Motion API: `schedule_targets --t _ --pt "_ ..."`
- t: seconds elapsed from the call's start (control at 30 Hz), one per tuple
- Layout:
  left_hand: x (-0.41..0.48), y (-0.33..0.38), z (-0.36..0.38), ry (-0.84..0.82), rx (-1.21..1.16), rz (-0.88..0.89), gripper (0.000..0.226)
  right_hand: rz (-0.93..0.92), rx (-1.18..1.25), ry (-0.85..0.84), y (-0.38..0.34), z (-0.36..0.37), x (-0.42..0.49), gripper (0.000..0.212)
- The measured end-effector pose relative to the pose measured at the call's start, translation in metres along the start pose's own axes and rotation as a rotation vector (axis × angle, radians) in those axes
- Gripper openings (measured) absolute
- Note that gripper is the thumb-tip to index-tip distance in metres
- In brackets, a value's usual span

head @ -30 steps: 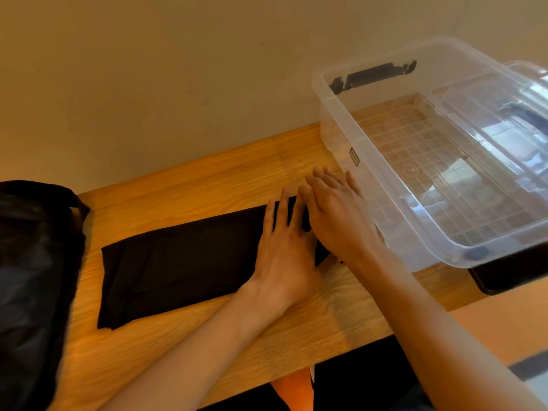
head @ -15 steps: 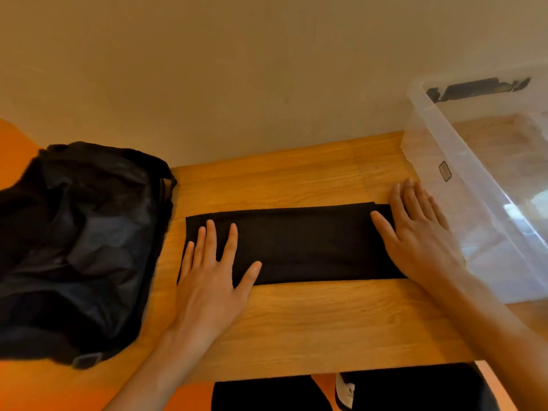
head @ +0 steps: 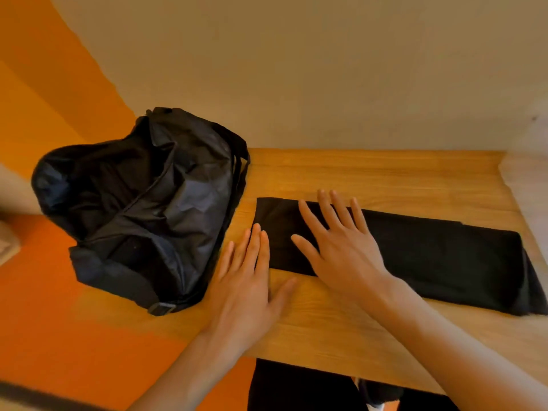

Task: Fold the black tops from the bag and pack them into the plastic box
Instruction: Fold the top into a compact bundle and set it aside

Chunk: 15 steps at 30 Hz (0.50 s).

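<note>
A black top [head: 430,256], folded into a long flat strip, lies across the wooden table [head: 370,173]. My right hand [head: 338,247] lies flat on its left end with fingers spread. Just off the strip's left edge, my left hand [head: 249,286] rests flat on the table, fingers straight, fingertips at the cloth's edge. A crumpled black bag [head: 142,209] sits at the table's left end. Only a clear corner of the plastic box [head: 530,185] shows at the right edge.
A beige wall runs right behind the table. An orange floor lies to the left and below. My dark-clothed legs show under the table's near edge.
The view has swung left, so the box has almost left the frame. My right hand slid from the strip's right end to its left end. My left hand moved off the cloth onto the table.
</note>
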<state>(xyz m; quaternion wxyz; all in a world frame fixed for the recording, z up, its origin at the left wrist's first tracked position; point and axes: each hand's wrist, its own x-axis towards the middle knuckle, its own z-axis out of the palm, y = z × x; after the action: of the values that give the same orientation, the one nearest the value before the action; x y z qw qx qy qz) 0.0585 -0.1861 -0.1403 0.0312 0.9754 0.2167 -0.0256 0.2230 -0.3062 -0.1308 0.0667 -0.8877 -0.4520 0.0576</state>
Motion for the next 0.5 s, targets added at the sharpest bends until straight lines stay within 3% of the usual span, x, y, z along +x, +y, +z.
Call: schedule_targets --t 0.2,0.4,0.5 --pt "-0.004 -0.004 -0.006 0.068 -0.1 -0.063 0.098 0.076 -0.024 0.008 0.003 0.014 0.004 0.075" --pt "0.044 0.007 -0.016 0.126 -0.091 0.137 0.081 0.266 -0.033 -0.003 0.053 0.003 -0.016 0.071" --pt "0.075 0.003 -0.011 0.041 -0.045 0.16 0.08 0.365 -0.044 -0.044 0.091 -0.005 -0.036 0.071"
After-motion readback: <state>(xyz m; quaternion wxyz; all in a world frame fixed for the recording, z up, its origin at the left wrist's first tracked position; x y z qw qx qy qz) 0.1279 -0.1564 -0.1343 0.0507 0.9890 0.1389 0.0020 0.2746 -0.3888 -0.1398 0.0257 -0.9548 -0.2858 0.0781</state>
